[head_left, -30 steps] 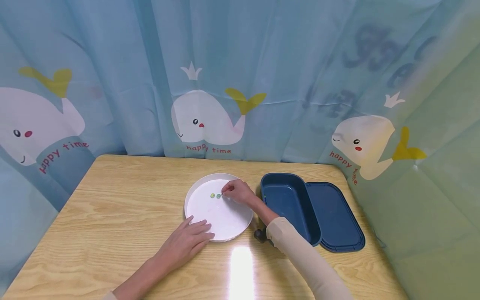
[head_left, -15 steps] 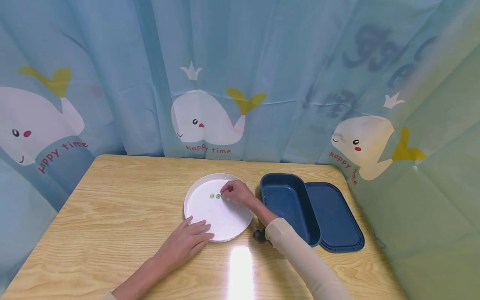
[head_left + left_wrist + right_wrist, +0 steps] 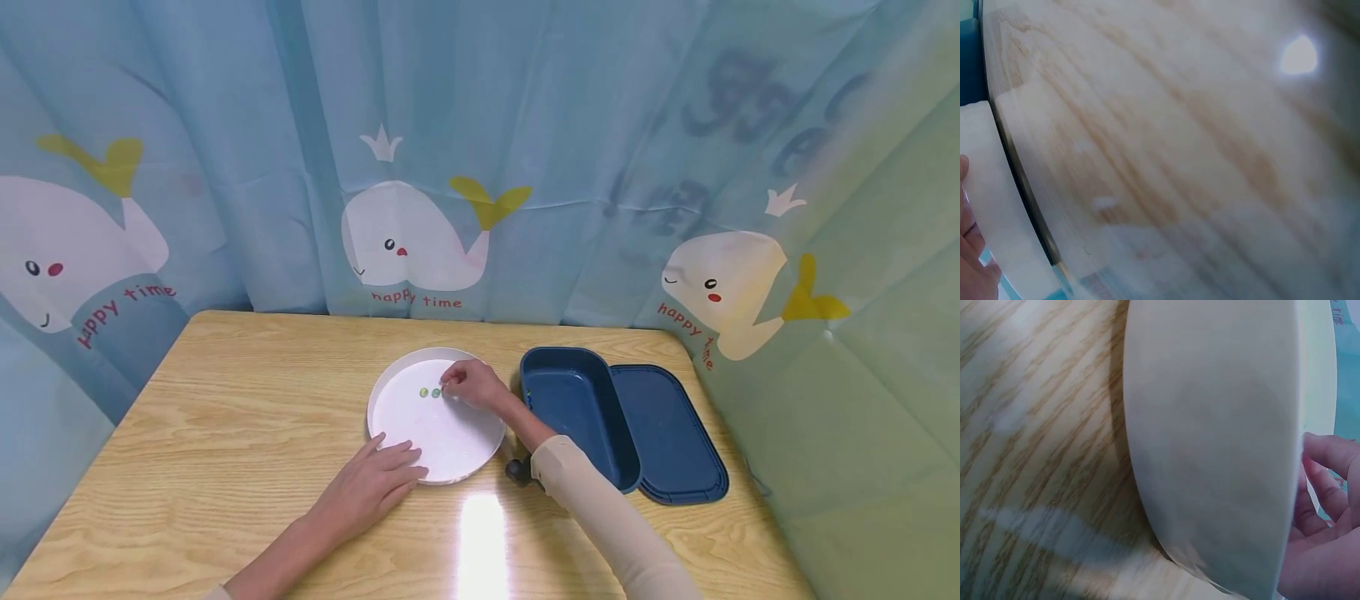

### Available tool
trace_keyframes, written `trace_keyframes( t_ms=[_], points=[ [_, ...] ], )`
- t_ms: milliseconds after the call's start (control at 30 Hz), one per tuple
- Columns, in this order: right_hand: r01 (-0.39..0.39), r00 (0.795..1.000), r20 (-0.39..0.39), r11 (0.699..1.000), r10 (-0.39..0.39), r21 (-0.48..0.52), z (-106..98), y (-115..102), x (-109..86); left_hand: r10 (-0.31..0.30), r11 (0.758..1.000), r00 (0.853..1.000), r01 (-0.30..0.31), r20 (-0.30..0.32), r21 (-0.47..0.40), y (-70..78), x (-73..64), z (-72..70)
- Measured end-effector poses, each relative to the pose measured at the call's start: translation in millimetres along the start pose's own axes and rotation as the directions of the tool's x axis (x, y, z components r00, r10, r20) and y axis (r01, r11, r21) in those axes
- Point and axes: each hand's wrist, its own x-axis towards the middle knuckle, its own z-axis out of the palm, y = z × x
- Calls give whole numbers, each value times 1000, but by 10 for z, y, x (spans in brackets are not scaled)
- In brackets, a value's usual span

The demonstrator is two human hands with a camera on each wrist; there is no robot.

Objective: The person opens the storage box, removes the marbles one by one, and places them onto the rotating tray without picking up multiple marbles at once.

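A round white tray point(image 3: 435, 450) with a raised rim lies on the wooden table. On its floor, side by side, are two small round marble-like pieces: a yellow-green marble point(image 3: 423, 392) and a blue-green marble point(image 3: 436, 393). My right hand point(image 3: 474, 385) reaches over the tray's right side, thumb and fingertips pinched together just right of the blue-green marble. A small piece seems to be between them, mostly hidden. My left hand point(image 3: 375, 483) rests with extended fingers on the tray's near-left rim. In the right wrist view, the tray wall point(image 3: 1210, 437) hides the fingertips' work.
Right of the tray stands a deep dark-blue box point(image 3: 577, 400), with small coloured specks at its left inner edge. Its flat blue lid point(image 3: 671, 433) lies beside it. A dark rounded object point(image 3: 517, 472) shows near the right cuff. A whale-print curtain point(image 3: 420, 167) hangs behind.
Almost nothing differs. The right fingertips shift very slightly left toward the blue-green marble; the left hand and the tray stay in place.
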Motion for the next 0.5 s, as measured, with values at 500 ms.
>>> trace_keyframes(
  t_ms=[500],
  points=[
    [20, 1000, -6, 993, -19, 112, -394, -92, -126, -9, 1000, 1000, 9, 10, -9, 6, 2, -9]
  ],
)
